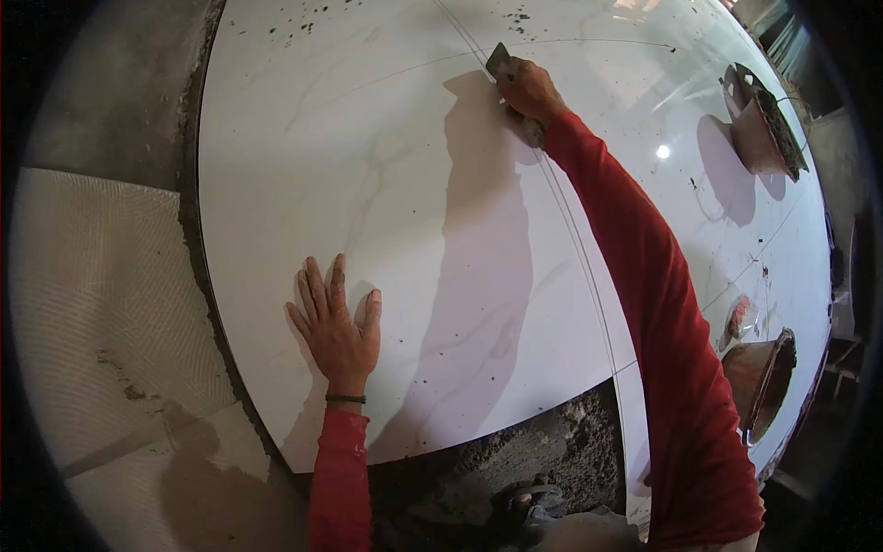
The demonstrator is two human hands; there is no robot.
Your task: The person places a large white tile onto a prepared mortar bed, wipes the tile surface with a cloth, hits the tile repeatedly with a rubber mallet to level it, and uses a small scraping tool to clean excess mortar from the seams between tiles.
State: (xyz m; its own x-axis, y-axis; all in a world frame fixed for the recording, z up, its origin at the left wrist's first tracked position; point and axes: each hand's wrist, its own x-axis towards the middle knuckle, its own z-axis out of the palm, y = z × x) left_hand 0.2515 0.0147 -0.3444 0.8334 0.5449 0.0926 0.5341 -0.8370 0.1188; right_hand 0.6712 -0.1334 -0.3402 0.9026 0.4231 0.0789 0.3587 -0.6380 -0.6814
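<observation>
A large white marble-patterned tile (368, 166) lies flat in front of me. My left hand (340, 336) rests on its near left part, palm down with fingers spread, holding nothing. Farther off, my right hand (533, 89) is closed around a small trowel with a dark flat blade (498, 61). The blade touches or hovers just over the seam (572, 225) between this tile and the one to its right; which, I cannot tell. Most of the trowel's handle is hidden in my fist. My right arm's shadow falls across the tile.
Two brown mortar-stained buckets (762, 138) (743, 373) stand on the tiles at right, a small red-and-clear item (739, 317) near the closer one. Rough grey mortar (552, 451) shows at the tile's near edge. Ridged pale sheets or tiles (101, 294) lie at left. Dark crumbs dot the surface.
</observation>
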